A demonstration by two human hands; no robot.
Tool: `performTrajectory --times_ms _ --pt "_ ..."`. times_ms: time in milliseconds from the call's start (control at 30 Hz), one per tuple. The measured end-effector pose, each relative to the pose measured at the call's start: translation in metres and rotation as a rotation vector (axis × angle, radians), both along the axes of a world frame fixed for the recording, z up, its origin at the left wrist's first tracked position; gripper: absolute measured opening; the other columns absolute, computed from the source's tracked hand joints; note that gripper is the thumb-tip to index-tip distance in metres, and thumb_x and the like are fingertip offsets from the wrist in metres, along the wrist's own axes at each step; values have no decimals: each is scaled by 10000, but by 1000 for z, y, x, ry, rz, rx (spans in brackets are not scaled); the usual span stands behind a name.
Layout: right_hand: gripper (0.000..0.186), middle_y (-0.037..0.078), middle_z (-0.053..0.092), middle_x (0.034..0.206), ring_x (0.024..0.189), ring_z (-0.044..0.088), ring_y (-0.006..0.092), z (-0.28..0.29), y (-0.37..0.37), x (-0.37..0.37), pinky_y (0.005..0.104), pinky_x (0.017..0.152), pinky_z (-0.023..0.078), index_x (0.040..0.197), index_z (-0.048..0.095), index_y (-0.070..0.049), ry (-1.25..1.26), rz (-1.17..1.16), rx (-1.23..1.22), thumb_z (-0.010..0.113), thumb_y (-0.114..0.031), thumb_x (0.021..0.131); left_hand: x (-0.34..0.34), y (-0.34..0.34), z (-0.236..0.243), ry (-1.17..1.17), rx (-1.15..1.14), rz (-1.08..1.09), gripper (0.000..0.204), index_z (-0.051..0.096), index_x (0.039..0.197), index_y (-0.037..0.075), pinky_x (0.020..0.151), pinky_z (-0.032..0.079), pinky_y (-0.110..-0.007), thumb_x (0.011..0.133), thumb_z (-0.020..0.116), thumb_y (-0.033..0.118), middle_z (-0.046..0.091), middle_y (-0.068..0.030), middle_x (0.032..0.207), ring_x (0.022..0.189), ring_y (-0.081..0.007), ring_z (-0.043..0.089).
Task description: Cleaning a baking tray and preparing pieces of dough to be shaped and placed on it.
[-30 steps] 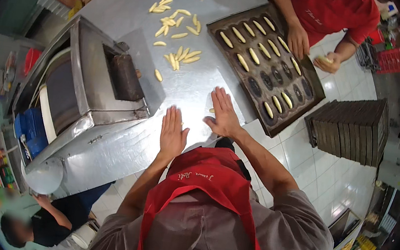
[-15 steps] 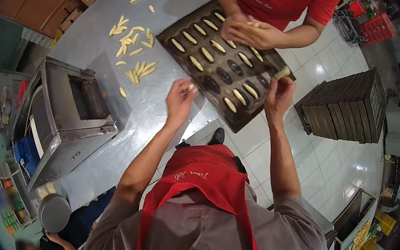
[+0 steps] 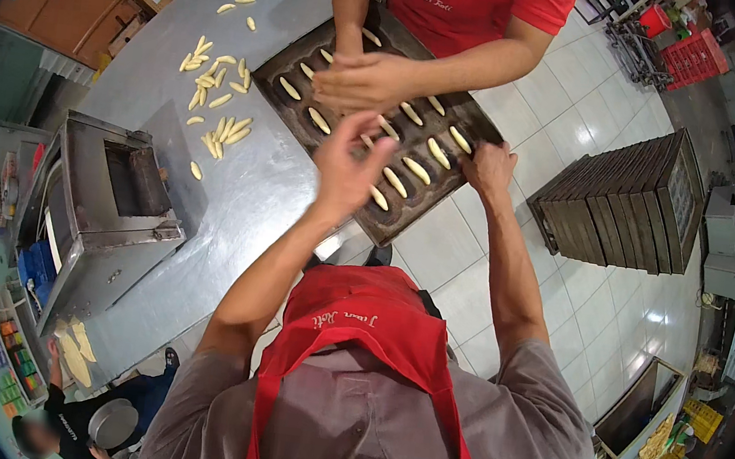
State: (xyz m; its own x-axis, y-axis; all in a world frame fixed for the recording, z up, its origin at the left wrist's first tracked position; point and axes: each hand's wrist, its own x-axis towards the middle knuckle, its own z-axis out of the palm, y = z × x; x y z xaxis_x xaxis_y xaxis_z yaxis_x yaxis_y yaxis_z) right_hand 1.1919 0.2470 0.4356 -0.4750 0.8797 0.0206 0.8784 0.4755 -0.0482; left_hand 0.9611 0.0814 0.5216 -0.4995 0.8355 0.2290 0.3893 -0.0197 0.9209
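Over the near edge of the dark baking tray [image 3: 406, 211], the left hand [image 3: 349, 166] hangs raised with fingers spread and loosely curled, its grip open and holding nothing. Its forearm reaches up from the lower left. To the right, the right hand [image 3: 489, 166] closes its grip on the tray's right rim, arm stretched straight. Pale dough fingers [image 3: 416, 170] lie in the tray's moulds. Farther off, a co-worker's hands [image 3: 366, 80] work above the tray, which rests on the steel bench [image 3: 233, 214].
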Motion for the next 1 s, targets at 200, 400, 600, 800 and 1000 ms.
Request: performTrajectory --times_ms 200,400,600,800,1000 --pt "328 160 754 953 934 716 361 7 -16 -36 503 816 467 1031 751 -70 176 88 -61 773 -304 803 -204 -117 -138 300 -347 626 445 660 1282 20 899 560 -408 931 790 261 736 -160 1159 995 -293 717" --pt "212 190 739 973 848 730 381 -24 -25 -52 512 759 526 970 782 -70 283 123 -18 738 -211 818 -311 -185 -190 684 -887 1169 646 641 1301 -32 1096 438 -570 932 701 495 585 -309 1392 1318 -486 521" --pt "177 163 724 830 811 726 354 -12 -70 -67 506 763 518 840 768 -68 226 164 -48 675 -219 848 -320 -151 -172 394 -885 947 657 599 1354 -28 1148 391 -566 946 684 479 526 -305 1443 1337 -499 487" --pt "171 165 722 793 755 727 360 -25 -80 -79 483 747 551 853 785 -58 225 59 -41 732 -217 818 -333 -165 -190 364 -821 1125 403 640 1242 -14 1036 493 -528 938 737 233 644 -270 1288 1223 -448 590" --pt "363 170 735 998 944 704 374 15 -132 -110 491 835 548 1133 750 -72 551 222 -134 842 -205 808 -255 -217 -198 -359 30 679 211 673 1133 20 863 539 -322 961 730 128 732 -78 1074 964 -167 685"
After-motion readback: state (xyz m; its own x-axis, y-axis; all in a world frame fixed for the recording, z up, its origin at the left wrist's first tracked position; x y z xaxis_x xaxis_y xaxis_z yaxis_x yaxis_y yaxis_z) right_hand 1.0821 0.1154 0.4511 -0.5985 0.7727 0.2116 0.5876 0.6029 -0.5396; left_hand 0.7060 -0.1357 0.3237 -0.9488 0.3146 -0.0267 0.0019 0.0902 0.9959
